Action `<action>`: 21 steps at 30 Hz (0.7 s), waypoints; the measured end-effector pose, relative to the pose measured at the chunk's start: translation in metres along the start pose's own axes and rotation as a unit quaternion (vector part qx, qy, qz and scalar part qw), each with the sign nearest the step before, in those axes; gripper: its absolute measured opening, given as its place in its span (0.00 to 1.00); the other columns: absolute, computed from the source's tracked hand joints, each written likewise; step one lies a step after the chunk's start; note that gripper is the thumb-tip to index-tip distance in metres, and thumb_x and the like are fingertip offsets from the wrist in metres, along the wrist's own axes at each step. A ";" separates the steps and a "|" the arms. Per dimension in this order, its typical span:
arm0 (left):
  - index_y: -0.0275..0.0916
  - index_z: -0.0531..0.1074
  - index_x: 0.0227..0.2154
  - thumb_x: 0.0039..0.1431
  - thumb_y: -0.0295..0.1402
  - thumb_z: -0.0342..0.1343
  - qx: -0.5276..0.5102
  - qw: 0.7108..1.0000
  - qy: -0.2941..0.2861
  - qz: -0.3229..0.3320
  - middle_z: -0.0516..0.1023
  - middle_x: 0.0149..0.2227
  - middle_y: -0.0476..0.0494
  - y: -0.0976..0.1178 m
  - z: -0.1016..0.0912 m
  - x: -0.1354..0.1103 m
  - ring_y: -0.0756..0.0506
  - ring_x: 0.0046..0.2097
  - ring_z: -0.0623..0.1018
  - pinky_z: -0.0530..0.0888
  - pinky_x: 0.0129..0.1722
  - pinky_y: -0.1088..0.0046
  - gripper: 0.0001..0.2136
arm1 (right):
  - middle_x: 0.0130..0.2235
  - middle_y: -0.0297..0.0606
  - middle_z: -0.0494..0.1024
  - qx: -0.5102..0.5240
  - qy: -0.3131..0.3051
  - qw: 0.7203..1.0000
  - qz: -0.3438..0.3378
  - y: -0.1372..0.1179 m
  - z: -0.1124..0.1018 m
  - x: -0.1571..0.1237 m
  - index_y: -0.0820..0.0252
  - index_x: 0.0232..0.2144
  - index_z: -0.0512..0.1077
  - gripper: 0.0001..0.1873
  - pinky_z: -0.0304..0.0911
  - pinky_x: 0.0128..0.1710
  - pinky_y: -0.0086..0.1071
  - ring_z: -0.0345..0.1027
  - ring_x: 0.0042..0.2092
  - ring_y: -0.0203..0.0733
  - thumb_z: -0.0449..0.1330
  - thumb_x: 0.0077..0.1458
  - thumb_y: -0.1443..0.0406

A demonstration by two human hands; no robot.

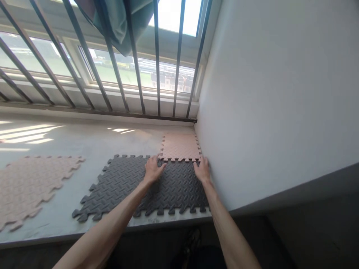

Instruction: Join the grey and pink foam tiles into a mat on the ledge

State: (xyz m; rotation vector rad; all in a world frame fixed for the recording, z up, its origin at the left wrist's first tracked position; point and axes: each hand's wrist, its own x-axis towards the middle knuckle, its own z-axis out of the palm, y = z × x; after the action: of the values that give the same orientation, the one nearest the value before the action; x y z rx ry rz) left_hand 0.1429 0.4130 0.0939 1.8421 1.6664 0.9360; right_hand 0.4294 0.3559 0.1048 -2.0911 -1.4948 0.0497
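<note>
Loose pink mat (30, 185): lies flat at the far left of the ledge, well apart from both hands; toothed edges, part of it cut off by the frame edge.
Dark mat, left tile (112, 186): flat on the ledge, joined to the dark tile on its right.
Left hand (153, 169): palm down, fingers spread and flat; pressing on the seam where dark mat meets pink corner tile. Nothing gripped.
Dark mat, right tile (179, 190): under and between both hands, its near edge at the lip of the ledge.
Pink corner tile (181, 147): seated in the corner against the wall, its toothed near edge meeting the dark tile.
Right hand (202, 170): palm down, fingers extended and close together; pressing the same seam just beside the wall. Nothing gripped.
Ledge (84, 140): pale, smooth, with sun stripes at left.
Window bars (157, 56): dark, upright, with a green cloth (117, 18) draped over them.
Wall (280, 93): plain white, at right.
</note>
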 end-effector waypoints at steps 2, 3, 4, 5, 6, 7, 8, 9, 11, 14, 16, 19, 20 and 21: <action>0.41 0.70 0.67 0.64 0.41 0.64 0.083 0.994 -0.008 0.065 0.74 0.67 0.29 -0.010 0.001 -0.010 0.29 0.69 0.70 0.65 0.69 0.44 0.29 | 0.74 0.64 0.61 -0.036 -0.045 0.998 0.010 0.000 0.002 -0.017 0.68 0.71 0.62 0.35 0.61 0.73 0.50 0.60 0.74 0.59 0.51 0.68 0.57; 0.44 0.71 0.67 0.66 0.41 0.62 0.103 0.991 -0.006 0.089 0.74 0.68 0.31 -0.014 0.001 -0.014 0.30 0.69 0.70 0.64 0.69 0.45 0.27 | 0.76 0.64 0.59 -0.049 -0.065 0.997 0.007 -0.001 0.003 -0.023 0.68 0.72 0.61 0.35 0.59 0.73 0.50 0.58 0.75 0.60 0.50 0.69 0.57; 0.45 0.72 0.67 0.68 0.41 0.60 0.117 0.988 -0.003 0.105 0.74 0.68 0.33 -0.016 0.002 -0.016 0.31 0.69 0.69 0.64 0.69 0.46 0.26 | 0.77 0.64 0.58 -0.065 -0.081 0.995 -0.002 -0.001 0.003 -0.028 0.69 0.72 0.60 0.34 0.58 0.74 0.51 0.57 0.76 0.60 0.49 0.70 0.58; 0.46 0.73 0.66 0.69 0.41 0.58 0.127 0.985 0.000 0.114 0.75 0.68 0.35 -0.018 0.004 -0.015 0.32 0.69 0.69 0.63 0.69 0.47 0.24 | 0.77 0.65 0.56 -0.081 -0.092 0.992 -0.010 -0.002 0.003 -0.031 0.71 0.72 0.60 0.34 0.56 0.74 0.52 0.55 0.77 0.61 0.48 0.71 0.58; 0.47 0.74 0.65 0.70 0.42 0.57 0.134 0.984 0.003 0.119 0.76 0.67 0.36 -0.018 0.006 -0.013 0.32 0.69 0.69 0.63 0.69 0.47 0.23 | 0.78 0.65 0.55 -0.093 -0.101 0.990 -0.017 -0.003 0.004 -0.032 0.72 0.72 0.60 0.34 0.55 0.75 0.51 0.54 0.77 0.61 0.47 0.71 0.58; 0.47 0.76 0.64 0.71 0.42 0.56 0.139 0.983 0.007 0.118 0.77 0.66 0.37 -0.017 0.008 -0.009 0.32 0.68 0.70 0.63 0.68 0.48 0.21 | 0.78 0.64 0.54 -0.103 -0.107 0.989 -0.025 -0.003 0.004 -0.031 0.73 0.72 0.60 0.34 0.54 0.75 0.51 0.53 0.78 0.60 0.46 0.72 0.59; 0.47 0.77 0.62 0.71 0.41 0.55 0.142 0.983 0.011 0.113 0.78 0.65 0.38 -0.015 0.010 -0.003 0.32 0.66 0.71 0.63 0.68 0.48 0.20 | 0.78 0.64 0.54 -0.110 -0.110 0.987 -0.031 -0.004 0.004 -0.028 0.74 0.72 0.60 0.34 0.54 0.75 0.50 0.53 0.78 0.60 0.45 0.72 0.59; 0.47 0.79 0.60 0.71 0.41 0.54 0.146 0.984 0.016 0.106 0.80 0.64 0.39 -0.013 0.012 0.003 0.32 0.65 0.71 0.64 0.67 0.48 0.19 | 0.78 0.63 0.54 -0.115 -0.110 0.987 -0.033 -0.004 0.004 -0.025 0.74 0.72 0.60 0.34 0.54 0.75 0.50 0.54 0.77 0.59 0.45 0.72 0.59; 0.47 0.82 0.57 0.72 0.40 0.54 0.153 0.984 0.028 0.090 0.81 0.62 0.39 -0.009 0.016 0.015 0.32 0.62 0.73 0.65 0.65 0.48 0.17 | 0.78 0.61 0.56 -0.120 -0.108 0.986 -0.032 -0.005 0.003 -0.016 0.73 0.72 0.60 0.34 0.56 0.74 0.50 0.57 0.76 0.59 0.44 0.72 0.59; 0.46 0.83 0.55 0.70 0.40 0.54 0.156 0.983 0.028 0.091 0.82 0.60 0.36 -0.008 0.019 0.029 0.31 0.60 0.74 0.66 0.64 0.47 0.17 | 0.77 0.60 0.59 -0.119 -0.114 0.986 -0.031 -0.006 0.002 -0.003 0.72 0.72 0.61 0.34 0.59 0.71 0.52 0.61 0.73 0.60 0.45 0.72 0.59; 0.45 0.82 0.55 0.70 0.41 0.55 0.146 0.983 0.025 0.105 0.81 0.60 0.35 -0.011 0.021 0.033 0.31 0.61 0.74 0.67 0.64 0.46 0.17 | 0.76 0.61 0.62 -0.118 -0.114 0.986 -0.036 -0.007 0.001 0.003 0.72 0.71 0.62 0.33 0.60 0.69 0.52 0.63 0.71 0.60 0.46 0.71 0.59; 0.43 0.81 0.56 0.70 0.42 0.53 0.122 0.985 0.013 0.120 0.80 0.60 0.32 -0.017 0.024 0.036 0.32 0.62 0.74 0.68 0.66 0.48 0.19 | 0.72 0.62 0.67 -0.120 -0.096 0.987 -0.037 -0.009 0.001 0.009 0.69 0.69 0.65 0.31 0.61 0.66 0.51 0.66 0.67 0.59 0.47 0.70 0.59; 0.42 0.80 0.57 0.70 0.42 0.53 0.117 0.986 0.007 0.123 0.79 0.60 0.32 -0.019 0.025 0.037 0.32 0.63 0.74 0.68 0.67 0.48 0.20 | 0.72 0.62 0.68 -0.123 -0.094 0.987 -0.036 -0.010 0.001 0.011 0.68 0.69 0.65 0.31 0.62 0.65 0.51 0.67 0.66 0.58 0.48 0.70 0.59; 0.41 0.79 0.59 0.70 0.42 0.52 0.115 0.985 -0.001 0.126 0.79 0.61 0.31 -0.020 0.026 0.037 0.32 0.63 0.74 0.68 0.67 0.48 0.21 | 0.72 0.62 0.68 -0.128 -0.094 0.987 -0.035 -0.010 0.001 0.011 0.68 0.69 0.66 0.31 0.62 0.65 0.51 0.67 0.66 0.58 0.48 0.70 0.59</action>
State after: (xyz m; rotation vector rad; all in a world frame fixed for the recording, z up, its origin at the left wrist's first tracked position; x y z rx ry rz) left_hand 0.1499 0.4546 0.0685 2.2488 1.6223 0.8692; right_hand 0.4244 0.3687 0.1119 -2.2859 -1.7659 0.0314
